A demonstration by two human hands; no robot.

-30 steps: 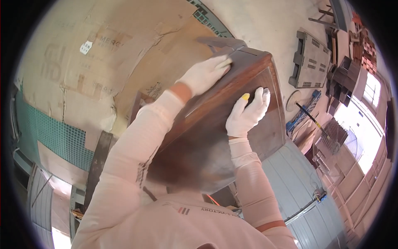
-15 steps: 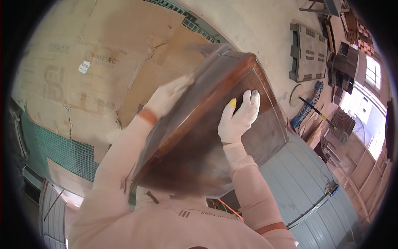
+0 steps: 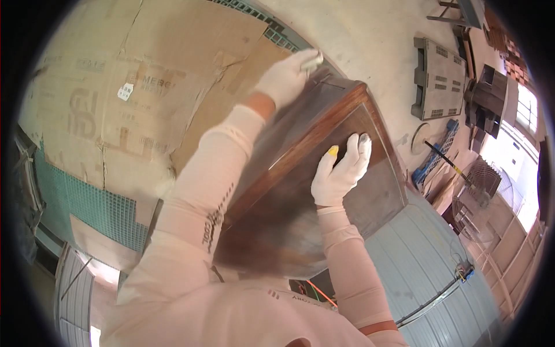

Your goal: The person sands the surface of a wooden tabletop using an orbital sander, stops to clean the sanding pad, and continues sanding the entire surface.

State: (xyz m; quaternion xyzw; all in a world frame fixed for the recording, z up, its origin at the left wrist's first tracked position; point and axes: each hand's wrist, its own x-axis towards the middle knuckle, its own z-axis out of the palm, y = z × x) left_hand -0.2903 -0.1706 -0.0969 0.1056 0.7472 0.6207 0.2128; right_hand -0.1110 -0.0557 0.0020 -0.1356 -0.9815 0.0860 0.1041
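Your left hand (image 3: 287, 75), in a white work glove, curls its fingers over the far top corner of the dark brown, glossy wooden cabinet (image 3: 324, 191), gripping that edge. Your right hand (image 3: 338, 176), gloved in white with a yellow-stained fingertip, lies flat on the cabinet's framed side panel, fingers together and stretched out, holding nothing. The cabinet is tilted, close against your chest, its lower end blurred. It stands above flattened brown cardboard sheets (image 3: 115, 104) that cover a teal tiled floor (image 3: 81, 202). A grey plastic pallet (image 3: 437, 78) lies well apart on the pale concrete to your right, near a blue-handled tool (image 3: 445, 163).
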